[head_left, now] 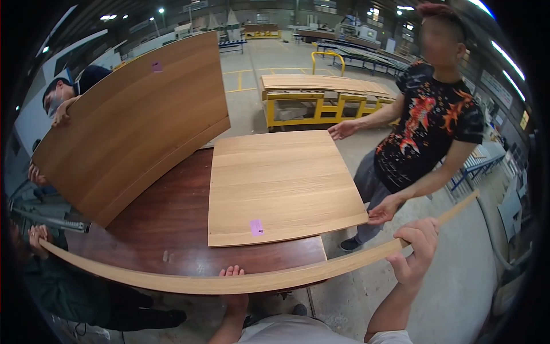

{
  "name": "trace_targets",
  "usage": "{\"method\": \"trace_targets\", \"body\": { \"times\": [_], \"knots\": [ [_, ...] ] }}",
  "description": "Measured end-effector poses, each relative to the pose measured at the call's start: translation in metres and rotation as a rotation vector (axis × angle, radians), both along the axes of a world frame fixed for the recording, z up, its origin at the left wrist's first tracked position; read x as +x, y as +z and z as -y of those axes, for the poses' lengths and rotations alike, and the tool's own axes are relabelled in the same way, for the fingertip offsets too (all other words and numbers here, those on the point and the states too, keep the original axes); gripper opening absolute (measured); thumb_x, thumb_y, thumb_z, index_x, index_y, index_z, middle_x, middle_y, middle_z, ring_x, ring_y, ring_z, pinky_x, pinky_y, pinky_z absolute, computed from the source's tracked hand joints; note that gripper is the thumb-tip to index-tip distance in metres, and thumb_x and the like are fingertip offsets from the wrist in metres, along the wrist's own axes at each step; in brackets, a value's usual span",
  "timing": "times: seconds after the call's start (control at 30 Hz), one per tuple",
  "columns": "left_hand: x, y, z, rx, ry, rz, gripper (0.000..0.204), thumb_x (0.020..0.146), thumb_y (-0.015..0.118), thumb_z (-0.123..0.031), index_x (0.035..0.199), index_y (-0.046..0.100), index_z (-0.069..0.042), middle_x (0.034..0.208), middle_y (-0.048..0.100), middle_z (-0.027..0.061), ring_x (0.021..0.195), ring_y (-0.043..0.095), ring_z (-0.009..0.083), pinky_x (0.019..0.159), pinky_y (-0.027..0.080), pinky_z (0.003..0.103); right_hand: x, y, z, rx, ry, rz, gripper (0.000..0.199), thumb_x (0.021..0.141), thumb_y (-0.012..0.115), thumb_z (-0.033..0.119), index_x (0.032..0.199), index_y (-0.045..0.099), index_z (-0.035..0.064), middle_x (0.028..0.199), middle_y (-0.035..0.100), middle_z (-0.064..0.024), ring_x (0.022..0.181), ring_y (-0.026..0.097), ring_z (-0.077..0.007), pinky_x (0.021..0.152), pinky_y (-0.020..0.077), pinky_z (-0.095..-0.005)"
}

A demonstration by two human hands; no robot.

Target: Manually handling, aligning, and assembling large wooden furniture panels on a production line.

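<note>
Over the near edge of the dark wooden table (172, 223), a long veneered panel (172, 280) is held on edge. At its far left end another person's hand (38, 234) supports it. The left hand (232, 273) props it from behind, fingers together over the top edge. The right hand (417, 243) is clamped on the top edge near the right end. It looks thin, light and whippy, best gripped along its edges, hands well apart.
</note>
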State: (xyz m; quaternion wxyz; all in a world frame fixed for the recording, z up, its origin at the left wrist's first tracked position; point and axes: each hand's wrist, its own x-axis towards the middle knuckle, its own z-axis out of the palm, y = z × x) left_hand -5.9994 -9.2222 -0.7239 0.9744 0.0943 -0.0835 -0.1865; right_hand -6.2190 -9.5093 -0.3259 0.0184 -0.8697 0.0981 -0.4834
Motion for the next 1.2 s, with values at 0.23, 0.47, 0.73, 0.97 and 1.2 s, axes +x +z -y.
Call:
{"method": "trace_targets", "body": {
  "times": [0.23, 0.47, 0.73, 0.97, 1.2],
  "knots": [
    [-0.001, 0.0, 0.005, 0.027, 0.031, -0.071, 0.048, 0.103, 0.033, -0.044, 0.136, 0.038, -0.009, 0.138, 0.045, 0.016, 0.13, 0.045, 0.0345, 0.111, 0.037, 0.052, 0.004, 0.0, 0.004, 0.024, -0.03, -0.023, 0.056, 0.083, 0.055, 0.06, 0.076, 0.055, 0.0048, 0.073, 0.052, -0.0078, 0.072, 0.049, -0.0249, 0.078, 0.0342, -0.0387],
    [-0.004, 0.016, 0.015, 0.076, 0.06, -0.084, 0.051, 0.1, 0.034, -0.051, 0.125, 0.054, -0.011, 0.127, 0.059, 0.0158, 0.122, 0.053, 0.0353, 0.108, 0.039, 0.052, 0.006, -0.003, 0.011, 0.018, -0.046, -0.028, 0.052, 0.085, 0.053, 0.056, 0.077, 0.054, 0.0048, 0.074, 0.05, -0.0091, 0.075, 0.048, -0.026, 0.079, 0.0348, -0.0394],
    [-0.009, 0.019, 0.018, 0.174, 0.171, -0.184, 0.049, 0.1, 0.035, -0.048, 0.126, 0.049, -0.009, 0.127, 0.056, 0.0174, 0.122, 0.052, 0.0373, 0.108, 0.038, 0.053, 0.009, -0.003, 0.009, -0.051, -0.011, 0.024, 0.051, 0.088, 0.053, 0.054, 0.076, 0.055, 0.004, 0.072, 0.053, -0.0109, 0.069, 0.049, -0.0275, 0.074, 0.0353, -0.0409],
    [-0.009, 0.021, 0.022, -0.005, 0.198, -0.295, 0.041, 0.103, 0.037, -0.037, 0.132, 0.04, -0.009, 0.136, 0.046, 0.0203, 0.129, 0.044, 0.0383, 0.11, 0.034, 0.055, 0.013, -0.001, -0.002, -0.18, -0.013, 0.068, 0.058, 0.098, 0.047, 0.05, 0.074, 0.067, 0.0013, 0.072, 0.066, -0.0135, 0.068, 0.063, -0.0311, 0.067, 0.0489, -0.041],
    [-0.009, 0.061, 0.024, 0.217, 0.195, -0.236, 0.068, 0.097, 0.032, -0.062, 0.149, 0.028, -0.018, 0.15, 0.037, 0.0021, 0.137, 0.038, 0.0232, 0.11, 0.034, 0.047, 0.018, -0.006, -0.001, -0.115, -0.045, 0.109, 0.057, 0.098, 0.049, 0.049, 0.076, 0.067, -0.0004, 0.076, 0.067, -0.0153, 0.073, 0.063, -0.0331, 0.073, 0.0482, -0.0424]
  ]
}}
